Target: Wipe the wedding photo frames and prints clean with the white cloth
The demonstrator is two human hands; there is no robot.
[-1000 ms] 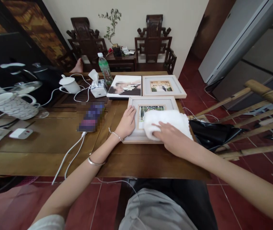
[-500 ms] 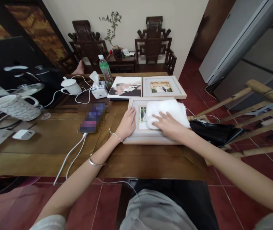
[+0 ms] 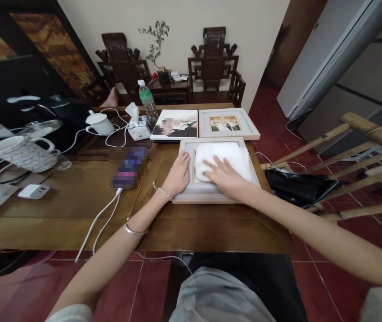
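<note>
A pale wooden picture frame [image 3: 211, 195] lies flat near the front of the table, its photo almost wholly covered by a fluffy white cloth [image 3: 238, 156]. On that cloth my right hand [image 3: 226, 176] rests palm down, its fingers spread and pressing on it. My left hand [image 3: 178, 174] grips the frame's left edge, fingers bent over the rim and close together. Just behind lie a second framed photo [image 3: 225, 123] and a white-edged photo panel [image 3: 175, 124], side by side.
To the left are a phone [image 3: 129, 167] on a charging cable, a tissue box [image 3: 139, 128], a green-labelled bottle [image 3: 147, 100], a lidded cup [image 3: 99, 123] and a patterned mug [image 3: 21, 153]. A bamboo chair [image 3: 362, 134] stands at the right. Another person's foot [image 3: 112, 97] shows behind.
My right hand and the white cloth have slid left across the frame, covering the photo strip that showed before and baring the frame's right side. My left hand stays put.
</note>
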